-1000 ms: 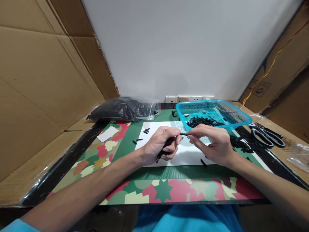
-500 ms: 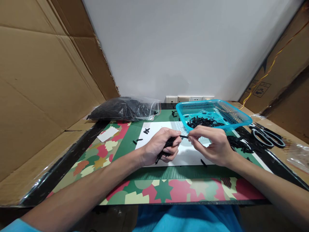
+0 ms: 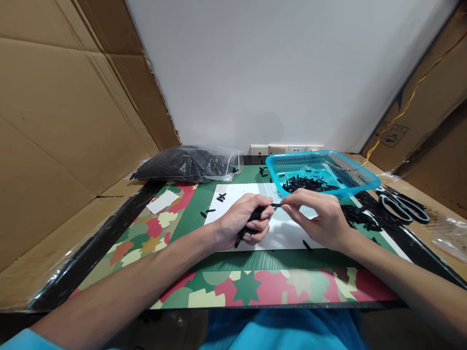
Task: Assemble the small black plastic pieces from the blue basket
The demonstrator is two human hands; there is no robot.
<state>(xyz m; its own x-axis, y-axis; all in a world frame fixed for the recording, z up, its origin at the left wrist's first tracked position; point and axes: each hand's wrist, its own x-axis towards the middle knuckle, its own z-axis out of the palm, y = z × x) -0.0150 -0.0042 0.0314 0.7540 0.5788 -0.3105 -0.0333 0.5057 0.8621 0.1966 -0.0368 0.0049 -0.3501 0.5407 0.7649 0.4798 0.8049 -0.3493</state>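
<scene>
My left hand (image 3: 248, 221) is closed around a bundle of thin black pieces (image 3: 245, 232), whose ends stick out below the palm. Between its thumb and forefinger it also pinches one small black piece (image 3: 276, 205). The other end of that piece is between the fingertips of my right hand (image 3: 316, 214). Both hands are above a white sheet (image 3: 284, 238) on a green mat. On the sheet, one loose black piece (image 3: 307, 245) lies below my right hand, and a few more (image 3: 221, 197) lie at the upper left.
A blue basket (image 3: 368, 183) holding many black pieces stands at the back right. Scissors (image 3: 399, 206) and a dark pile (image 3: 359, 217) are to the right. A clear bag of black material (image 3: 186, 164) lies back left. Cardboard (image 3: 65, 121) rises on the left.
My right hand has shifted slightly left, towards my left hand, and less of the pinched black piece shows between them. My left hand has hardly moved.
</scene>
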